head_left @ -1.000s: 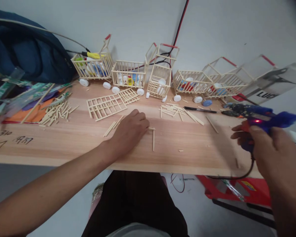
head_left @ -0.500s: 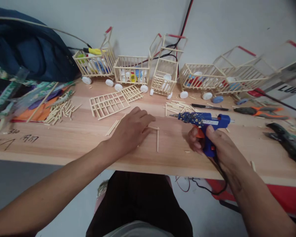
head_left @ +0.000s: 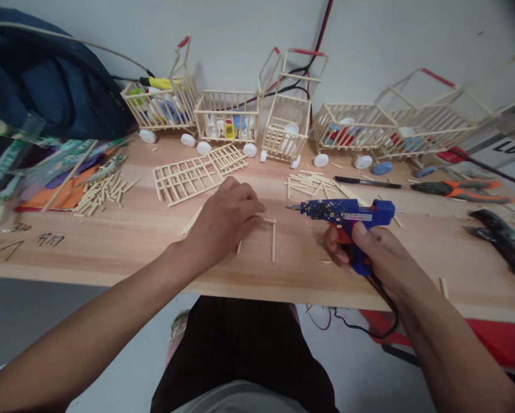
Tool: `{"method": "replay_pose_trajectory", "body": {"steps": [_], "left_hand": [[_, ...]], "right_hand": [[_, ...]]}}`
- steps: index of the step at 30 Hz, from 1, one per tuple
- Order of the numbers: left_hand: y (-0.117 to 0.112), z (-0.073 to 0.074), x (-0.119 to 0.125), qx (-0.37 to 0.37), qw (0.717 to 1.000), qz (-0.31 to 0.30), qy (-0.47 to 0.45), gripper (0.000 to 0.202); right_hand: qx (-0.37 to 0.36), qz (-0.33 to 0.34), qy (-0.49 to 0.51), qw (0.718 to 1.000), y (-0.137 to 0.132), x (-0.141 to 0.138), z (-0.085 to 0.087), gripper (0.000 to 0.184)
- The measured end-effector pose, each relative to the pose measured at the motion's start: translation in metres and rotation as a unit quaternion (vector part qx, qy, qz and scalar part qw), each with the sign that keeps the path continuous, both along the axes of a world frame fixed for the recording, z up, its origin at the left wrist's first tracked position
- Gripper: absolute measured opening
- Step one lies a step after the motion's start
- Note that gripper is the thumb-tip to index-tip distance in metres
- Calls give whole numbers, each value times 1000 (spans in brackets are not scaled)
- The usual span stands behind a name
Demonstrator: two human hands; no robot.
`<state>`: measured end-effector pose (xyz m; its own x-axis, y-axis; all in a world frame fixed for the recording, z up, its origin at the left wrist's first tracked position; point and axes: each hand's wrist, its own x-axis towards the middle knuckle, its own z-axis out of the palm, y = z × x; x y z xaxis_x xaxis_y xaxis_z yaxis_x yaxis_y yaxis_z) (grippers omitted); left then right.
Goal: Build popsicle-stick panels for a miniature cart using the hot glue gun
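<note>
My right hand (head_left: 369,246) is wrapped round a blue glue gun (head_left: 347,212) with an orange trigger, its nozzle pointing left. Under the fingers of my left hand (head_left: 229,221) is a small frame of thin wooden sticks (head_left: 273,241), pinched down on the table. One corner and one leg of that frame show; the rest is partly hidden by the hand. The nozzle is a short way right of my left fingertips and apart from the frame. Behind my left hand lie two flat stick grids (head_left: 188,179), one overlapping the other.
Several miniature stick carts (head_left: 227,117) with white or blue wheels line the wall. Cut sticks lie in a left pile (head_left: 105,192) and a middle pile (head_left: 309,183). A pen (head_left: 367,182), orange-handled pliers (head_left: 459,189) and a black-handled tool (head_left: 502,241) are at right. A blue bag (head_left: 51,86) stands back left.
The glue gun in my right hand has moved a little left, nearer the stick frame. My left hand stays at the frame, with slightly more of its left leg showing. The view shifted slightly.
</note>
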<state>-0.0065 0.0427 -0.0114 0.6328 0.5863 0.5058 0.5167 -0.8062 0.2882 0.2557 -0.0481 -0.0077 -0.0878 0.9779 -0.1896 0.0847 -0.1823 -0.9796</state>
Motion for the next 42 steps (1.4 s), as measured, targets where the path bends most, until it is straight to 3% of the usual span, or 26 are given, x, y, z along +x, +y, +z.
{"method": "replay_pose_trajectory", "body": {"steps": [12,19,42], "left_hand": [[1,-2,8,17,998,-24,51,25],[1,-2,7,14,998,2,56,21],[1,-1,6,10,997,0,73,22]], "right_hand": [[31,35,-177,983,-6,5,-4,53],[33,46,-200,978,-7,1,-3,53],[42,28,-255,966,-3,-8,4,61]]}}
